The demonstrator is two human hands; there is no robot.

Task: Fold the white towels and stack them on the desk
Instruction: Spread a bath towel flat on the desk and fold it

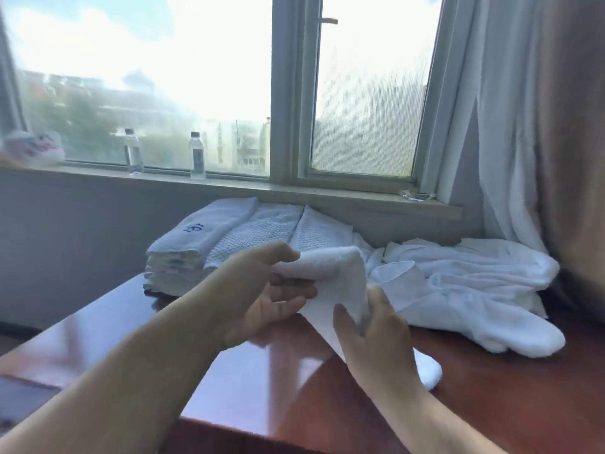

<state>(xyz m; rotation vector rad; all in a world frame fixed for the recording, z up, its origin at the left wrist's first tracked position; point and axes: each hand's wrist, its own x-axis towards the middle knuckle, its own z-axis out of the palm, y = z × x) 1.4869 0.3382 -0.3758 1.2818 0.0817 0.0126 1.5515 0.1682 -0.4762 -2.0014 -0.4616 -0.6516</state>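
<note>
A white towel (pixel 337 273) hangs above the red-brown desk (pixel 248 381), held between both hands. My left hand (pixel 265 296) pinches its upper left edge between thumb and fingers. My right hand (pixel 370 332) grips the towel lower down on its right side, and the towel's tail reaches the desk near my right wrist. A stack of folded white towels (pixel 183 260) stands at the far left of the desk by the wall. A heap of unfolded white towels (pixel 474 290) lies at the far right.
Two more folded waffle-weave towels (pixel 278 231) lean against the wall behind the stack. Two water bottles (pixel 197 155) and a soft pale object (pixel 32 149) stand on the windowsill. A curtain (pixel 523 126) hangs at the right, down to the heap.
</note>
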